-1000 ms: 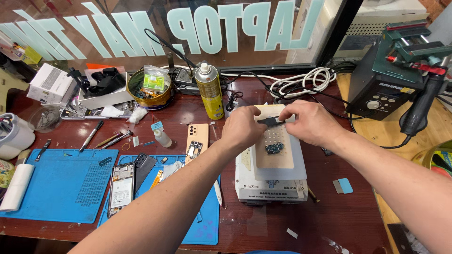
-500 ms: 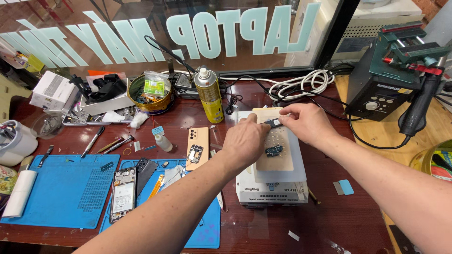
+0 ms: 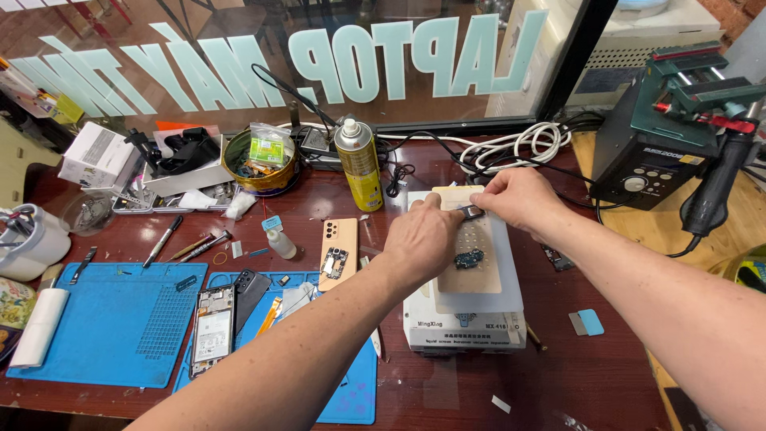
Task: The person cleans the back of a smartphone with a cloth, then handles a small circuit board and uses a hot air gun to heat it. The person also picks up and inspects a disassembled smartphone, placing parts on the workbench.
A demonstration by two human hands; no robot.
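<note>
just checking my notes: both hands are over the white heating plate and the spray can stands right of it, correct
Not quite. In the head view the spray can stands to the left of the white heating plate, not the right, near the round tin. The rest holds: the left hand and right hand are both over the plate, on a tan panel.

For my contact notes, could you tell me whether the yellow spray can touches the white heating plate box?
Apart. The head view shows bare tabletop between the yellow spray can and the white heating plate box.
</note>
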